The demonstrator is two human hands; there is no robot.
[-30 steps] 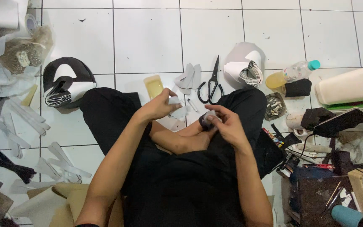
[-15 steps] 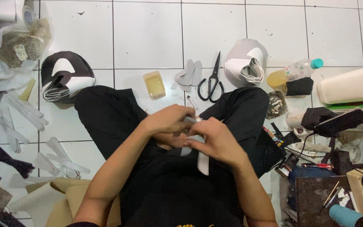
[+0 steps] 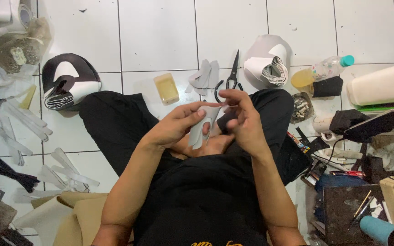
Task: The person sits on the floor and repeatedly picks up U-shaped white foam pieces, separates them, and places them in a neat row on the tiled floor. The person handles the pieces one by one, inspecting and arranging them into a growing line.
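I sit cross-legged on a white tiled floor in black clothes. My left hand (image 3: 175,125) pinches a grey cut-out material piece (image 3: 201,130) at its upper edge, over my lap. My right hand (image 3: 241,119) is closed on the same piece from the right, fingers curled at its top. Just beyond my hands lie black-handled scissors (image 3: 231,77), a small stack of grey cut pieces (image 3: 204,76) and a yellowish block (image 3: 166,88).
A bundle of black-and-white pieces (image 3: 65,84) lies left, a grey-and-white bundle (image 3: 270,64) behind. A bottle of yellow liquid (image 3: 323,71), a white roll (image 3: 381,85), a phone (image 3: 377,125) and cluttered tools are at right. Loose strips (image 3: 60,171) and tan sheets (image 3: 76,212) lie at left.
My hands came back from the floor by the scissors to my lap. The grey piece, held low half a second ago, is now raised between both hands.
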